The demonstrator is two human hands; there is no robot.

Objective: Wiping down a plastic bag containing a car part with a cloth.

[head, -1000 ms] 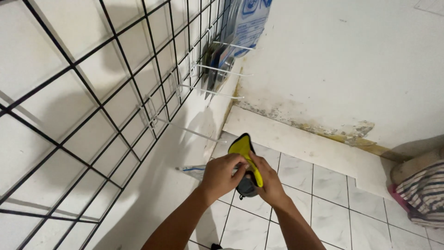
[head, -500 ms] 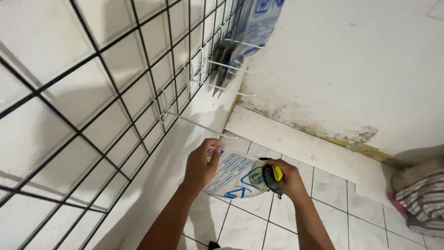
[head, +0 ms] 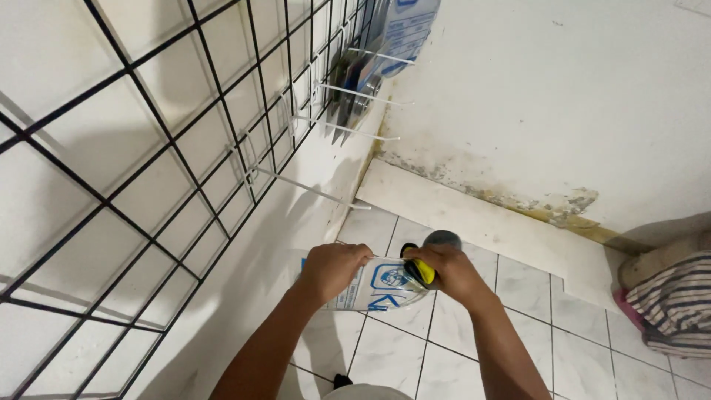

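The left hand (head: 333, 270) pinched the blue-and-white packet's (head: 374, 285) left edge, fingers curled; the right hand (head: 452, 272) gripped its right end, fingers closed over the yellow-and-black tool (head: 421, 268).

The hands (head: 392, 270) have dropped lower, packaged tool (head: 385, 285) turned flat.

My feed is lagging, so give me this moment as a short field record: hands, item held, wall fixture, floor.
left hand: grips the left edge of the packaged item
right hand: grips its right end, at the yellow and black part
packaged item: white and blue card, held flat between both hands
wire grid panel: black, on left wall
empty hook: white, juts from grid above hands
floor tiles: white
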